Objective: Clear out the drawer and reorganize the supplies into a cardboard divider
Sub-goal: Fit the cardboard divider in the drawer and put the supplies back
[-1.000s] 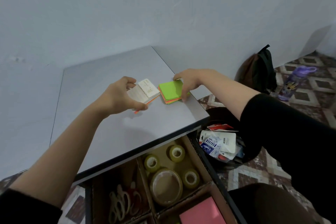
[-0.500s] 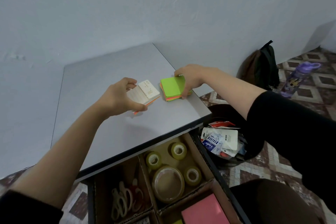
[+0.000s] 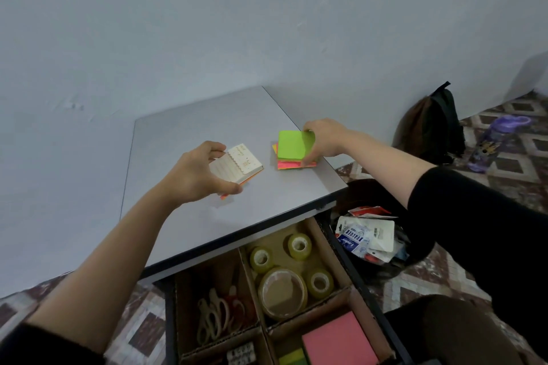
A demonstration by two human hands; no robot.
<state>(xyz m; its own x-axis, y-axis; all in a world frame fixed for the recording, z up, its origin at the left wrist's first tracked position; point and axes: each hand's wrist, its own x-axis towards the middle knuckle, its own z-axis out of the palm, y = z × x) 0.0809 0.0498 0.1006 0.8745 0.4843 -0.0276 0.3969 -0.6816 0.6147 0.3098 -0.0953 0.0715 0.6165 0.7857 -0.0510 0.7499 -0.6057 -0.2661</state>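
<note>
Left hand (image 3: 195, 176): thumb and fingers clamped on edges of white patterned notepad with orange underside (image 3: 237, 167), over grey tabletop (image 3: 192, 133). Below, brown cardboard divider (image 3: 332, 255) in open drawer: scissors (image 3: 219, 314) in left compartment, clear tape rolls (image 3: 281, 290) in next one, pink sticky pad (image 3: 338, 341) front right. Right hand (image 3: 324, 139): fingertips pinching right edge of lime-green square sticky pad (image 3: 293, 147), tilted atop pink-orange sticky stack (image 3: 292, 164) on tabletop.

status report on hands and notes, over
Left hand grips white notepad. Right hand pinches green sticky notes, tilted above pink stack. Divider below, path looks open.
</note>
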